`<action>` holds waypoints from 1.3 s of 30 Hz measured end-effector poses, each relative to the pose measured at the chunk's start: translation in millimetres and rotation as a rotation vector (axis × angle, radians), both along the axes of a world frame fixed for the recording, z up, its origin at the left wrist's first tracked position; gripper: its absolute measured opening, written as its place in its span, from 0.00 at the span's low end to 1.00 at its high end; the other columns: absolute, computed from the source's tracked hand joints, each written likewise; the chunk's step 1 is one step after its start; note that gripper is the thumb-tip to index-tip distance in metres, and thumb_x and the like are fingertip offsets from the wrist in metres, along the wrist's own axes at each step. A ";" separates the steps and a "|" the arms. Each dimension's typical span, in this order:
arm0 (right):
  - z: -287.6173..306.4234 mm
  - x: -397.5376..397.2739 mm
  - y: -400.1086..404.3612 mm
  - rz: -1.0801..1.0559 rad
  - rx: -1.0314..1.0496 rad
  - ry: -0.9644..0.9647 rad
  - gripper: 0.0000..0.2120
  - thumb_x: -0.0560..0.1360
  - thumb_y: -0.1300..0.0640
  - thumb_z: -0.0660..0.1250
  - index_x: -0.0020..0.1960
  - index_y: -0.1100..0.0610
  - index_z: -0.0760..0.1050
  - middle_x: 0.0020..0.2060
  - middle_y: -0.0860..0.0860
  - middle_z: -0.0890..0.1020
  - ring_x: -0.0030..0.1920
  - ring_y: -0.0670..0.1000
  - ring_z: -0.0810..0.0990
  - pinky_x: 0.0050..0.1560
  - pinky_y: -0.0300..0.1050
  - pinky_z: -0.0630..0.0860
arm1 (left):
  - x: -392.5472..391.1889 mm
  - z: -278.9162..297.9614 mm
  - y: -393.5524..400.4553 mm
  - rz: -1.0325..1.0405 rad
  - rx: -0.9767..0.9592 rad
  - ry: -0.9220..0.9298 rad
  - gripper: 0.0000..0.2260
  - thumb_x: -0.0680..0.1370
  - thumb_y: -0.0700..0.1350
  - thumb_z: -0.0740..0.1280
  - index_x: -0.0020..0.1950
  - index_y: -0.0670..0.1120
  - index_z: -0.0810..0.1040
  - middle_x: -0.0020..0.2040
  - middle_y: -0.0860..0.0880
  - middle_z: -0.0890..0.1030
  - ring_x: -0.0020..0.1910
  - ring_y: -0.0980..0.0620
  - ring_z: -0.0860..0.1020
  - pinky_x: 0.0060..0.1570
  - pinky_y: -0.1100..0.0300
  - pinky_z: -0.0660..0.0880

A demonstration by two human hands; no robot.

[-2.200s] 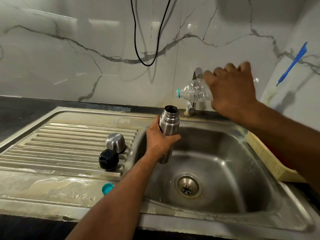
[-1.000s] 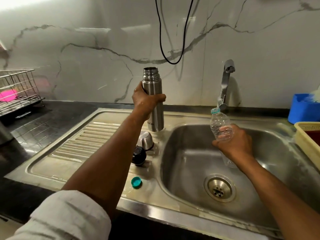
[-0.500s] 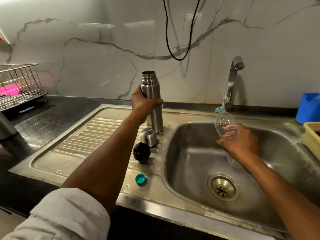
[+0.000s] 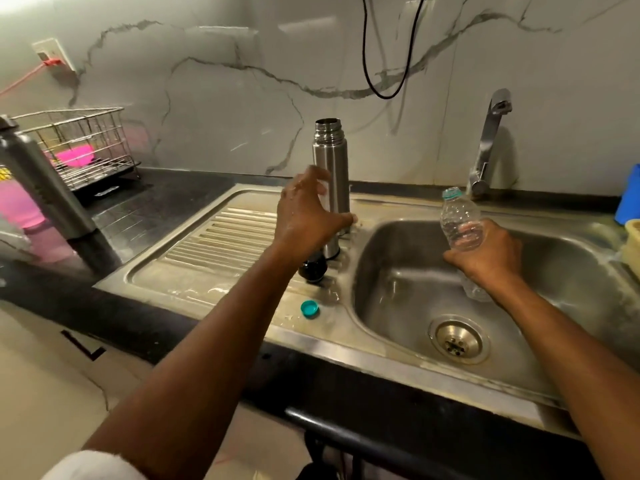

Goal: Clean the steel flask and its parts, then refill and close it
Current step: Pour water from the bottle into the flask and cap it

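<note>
- At the far left, on the dark counter [image 4: 166, 202], there is a wire dish rack [image 4: 79, 147] with something pink inside it. A tall grey container [image 4: 41, 188] stands in front of it, close to the camera.
- Next comes the ribbed draining board [image 4: 214, 237] of the steel sink unit.
- Your left hand [image 4: 308, 216] is at the lower part of the steel flask [image 4: 331, 168]. The fingers are spread and only loosely curved. The thumb tip is at the flask body, but I cannot tell if the fingers really touch it.
- The flask stands upright on the draining board, just beside the edge of the basin [image 4: 398, 271]. Its mouth is open, with no cap on it.
- Just in front of the flask base you see a black stopper [image 4: 313, 268], partly hidden by your wrist. A small teal bottle cap [image 4: 309, 309] lies nearer to you on the flat steel.
- Your right hand [image 4: 485, 254] grips a clear plastic bottle [image 4: 460, 220] around its middle, fingers curled on it. The bottle is uncapped, a little tilted, and held over the basin.
- Behind it, the tap [image 4: 488, 140] stands at the marble wall.
- At the right edge, a blue container [image 4: 630, 192] and a yellow basket [image 4: 632, 237] are partly in view.
</note>
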State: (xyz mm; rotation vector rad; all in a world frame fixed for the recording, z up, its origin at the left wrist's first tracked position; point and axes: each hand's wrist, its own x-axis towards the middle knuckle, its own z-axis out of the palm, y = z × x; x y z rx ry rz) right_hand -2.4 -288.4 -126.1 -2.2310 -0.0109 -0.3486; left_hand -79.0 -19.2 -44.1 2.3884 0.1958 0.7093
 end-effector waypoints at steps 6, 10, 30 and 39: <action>3.6 -7.3 2.3 0.056 0.004 -0.001 0.29 0.66 0.60 0.83 0.63 0.60 0.77 0.54 0.57 0.83 0.48 0.52 0.76 0.47 0.42 0.70 | -72.4 -25.1 -3.8 0.115 0.186 0.161 0.20 0.70 0.55 0.82 0.57 0.50 0.81 0.50 0.52 0.84 0.46 0.53 0.79 0.39 0.63 0.67; 0.9 -5.9 4.7 0.068 -0.002 -0.002 0.29 0.64 0.59 0.84 0.62 0.58 0.77 0.54 0.57 0.83 0.49 0.53 0.77 0.47 0.43 0.72 | -91.5 -45.4 0.8 0.204 0.242 0.382 0.20 0.71 0.59 0.80 0.55 0.50 0.82 0.49 0.51 0.82 0.48 0.50 0.77 0.44 0.57 0.68; -9.9 9.9 2.3 0.036 0.002 0.004 0.31 0.62 0.55 0.84 0.62 0.52 0.77 0.51 0.50 0.83 0.49 0.52 0.82 0.47 0.48 0.82 | 13.2 -26.3 -64.3 -0.181 -0.121 0.174 0.12 0.73 0.46 0.81 0.55 0.52 0.88 0.52 0.55 0.87 0.51 0.60 0.84 0.59 0.58 0.83; -22.1 25.0 -0.7 0.025 -0.074 0.100 0.30 0.61 0.52 0.85 0.60 0.49 0.78 0.50 0.47 0.83 0.49 0.49 0.81 0.48 0.45 0.80 | 96.7 -58.0 -101.0 -0.275 -1.074 -0.033 0.09 0.75 0.37 0.79 0.54 0.39 0.86 0.45 0.45 0.88 0.49 0.49 0.87 0.50 0.57 0.85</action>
